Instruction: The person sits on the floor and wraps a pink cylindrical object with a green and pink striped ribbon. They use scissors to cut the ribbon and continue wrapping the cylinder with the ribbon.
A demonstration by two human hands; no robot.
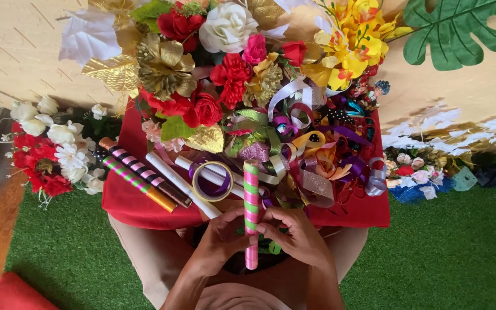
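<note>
Fingers of both hands cover the striped stick's (251, 201) middle.

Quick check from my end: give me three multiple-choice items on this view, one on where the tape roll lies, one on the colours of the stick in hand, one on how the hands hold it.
1. Where does the tape roll lie?
A. On the red cloth, just left of the held stick's top
B. On the green turf
C. On the wooden floor

2. Which colours stripe the stick in hand?
A. Black and white
B. Pink and green
C. Gold and red

3. How is the stick held?
A. By the left hand alone
B. It lies loose on the cloth
C. Upright, with both hands on it

Answers:
1 A, the roll rests on the red cloth among the white sticks.
2 B, pink and green bands alternate along it.
3 C, the left hand and right hand meet around its lower half.
</note>
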